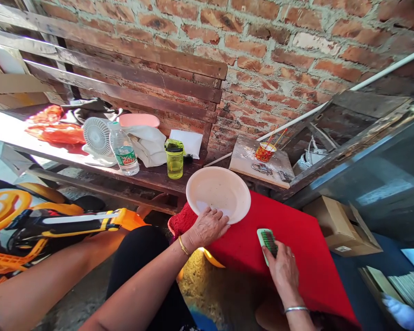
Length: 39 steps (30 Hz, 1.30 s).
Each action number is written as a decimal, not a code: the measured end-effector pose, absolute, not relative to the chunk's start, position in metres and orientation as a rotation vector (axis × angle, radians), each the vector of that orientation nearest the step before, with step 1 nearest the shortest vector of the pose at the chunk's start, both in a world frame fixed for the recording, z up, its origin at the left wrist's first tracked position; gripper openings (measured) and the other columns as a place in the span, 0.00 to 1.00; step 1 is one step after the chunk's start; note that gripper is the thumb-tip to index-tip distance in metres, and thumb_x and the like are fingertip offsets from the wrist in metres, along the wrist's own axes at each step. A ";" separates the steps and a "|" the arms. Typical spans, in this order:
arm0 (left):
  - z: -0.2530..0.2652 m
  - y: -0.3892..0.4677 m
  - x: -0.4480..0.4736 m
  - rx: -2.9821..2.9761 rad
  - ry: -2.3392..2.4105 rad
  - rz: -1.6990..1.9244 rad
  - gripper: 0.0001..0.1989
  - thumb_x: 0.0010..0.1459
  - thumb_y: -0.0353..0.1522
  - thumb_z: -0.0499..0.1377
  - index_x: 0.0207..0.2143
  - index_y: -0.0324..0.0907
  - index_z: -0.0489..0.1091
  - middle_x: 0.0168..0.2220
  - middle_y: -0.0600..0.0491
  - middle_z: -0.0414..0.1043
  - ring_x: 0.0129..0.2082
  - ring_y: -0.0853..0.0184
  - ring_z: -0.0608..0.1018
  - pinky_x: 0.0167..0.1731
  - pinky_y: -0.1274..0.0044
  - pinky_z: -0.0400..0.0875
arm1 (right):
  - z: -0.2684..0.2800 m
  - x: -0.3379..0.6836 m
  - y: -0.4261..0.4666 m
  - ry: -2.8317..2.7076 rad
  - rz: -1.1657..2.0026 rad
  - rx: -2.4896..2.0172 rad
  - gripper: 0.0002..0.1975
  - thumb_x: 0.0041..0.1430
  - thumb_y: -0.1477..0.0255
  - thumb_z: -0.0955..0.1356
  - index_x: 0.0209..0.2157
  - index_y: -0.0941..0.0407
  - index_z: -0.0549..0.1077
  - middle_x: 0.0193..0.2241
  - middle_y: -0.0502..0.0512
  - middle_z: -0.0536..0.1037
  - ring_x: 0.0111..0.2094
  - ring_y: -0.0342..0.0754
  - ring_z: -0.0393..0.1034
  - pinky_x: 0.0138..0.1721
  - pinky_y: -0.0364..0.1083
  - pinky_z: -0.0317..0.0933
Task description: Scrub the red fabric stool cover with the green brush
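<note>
A pale cream basin (pixel 218 186) sits at the left end of the red-covered table (pixel 296 230). My left hand (pixel 210 226) grips its near rim, fingers curled over the edge and thumb hidden. In my right hand (pixel 285 269) is a scrubbing brush (pixel 265 235) with a light green back and dark bristles, held just over the red cloth. The bristles are turned partly up and sideways. Beside the basin, at the table's left edge, lies a red knitted piece (pixel 184 220).
Behind the basin, a wooden bench (pixel 152 177) bears a yellow-green bottle (pixel 175 163), a clear water bottle (pixel 126 154) and a white fan (pixel 97 135). A red cup (pixel 265 152) stands on a small board. An orange-and-black ride-on toy (pixel 55 225) is at left, a cardboard box (pixel 338 225) at right.
</note>
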<state>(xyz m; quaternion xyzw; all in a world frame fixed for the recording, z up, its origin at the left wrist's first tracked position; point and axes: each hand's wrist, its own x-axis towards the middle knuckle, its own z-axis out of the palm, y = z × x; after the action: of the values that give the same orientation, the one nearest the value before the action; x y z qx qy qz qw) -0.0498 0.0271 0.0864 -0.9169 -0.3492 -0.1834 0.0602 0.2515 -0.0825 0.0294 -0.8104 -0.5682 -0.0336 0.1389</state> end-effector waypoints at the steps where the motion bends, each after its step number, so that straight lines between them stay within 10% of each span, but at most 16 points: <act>1: 0.086 0.027 -0.050 -2.778 -1.057 -0.551 0.09 0.72 0.38 0.55 0.42 0.43 0.70 0.36 0.51 0.72 0.37 0.60 0.74 0.41 0.67 0.62 | 0.031 0.259 -0.085 -1.611 -0.114 -2.348 0.36 0.67 0.43 0.53 0.49 0.59 0.71 0.41 0.68 0.76 0.42 0.62 0.72 0.45 0.57 0.65; 39: 0.099 0.025 -0.049 -2.814 -1.099 -0.444 0.11 0.73 0.40 0.54 0.41 0.43 0.70 0.36 0.52 0.73 0.37 0.60 0.76 0.41 0.67 0.62 | 0.022 0.203 -0.101 -1.734 0.133 -1.804 0.25 0.67 0.44 0.60 0.47 0.51 0.67 0.42 0.59 0.76 0.44 0.56 0.73 0.44 0.53 0.67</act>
<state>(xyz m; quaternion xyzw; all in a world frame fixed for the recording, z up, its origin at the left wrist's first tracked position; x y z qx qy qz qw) -0.0485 0.0247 0.0988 -0.9207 -0.3596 -0.1452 0.0442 0.2035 -0.1011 0.0225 -0.6838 -0.6573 0.0504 0.3127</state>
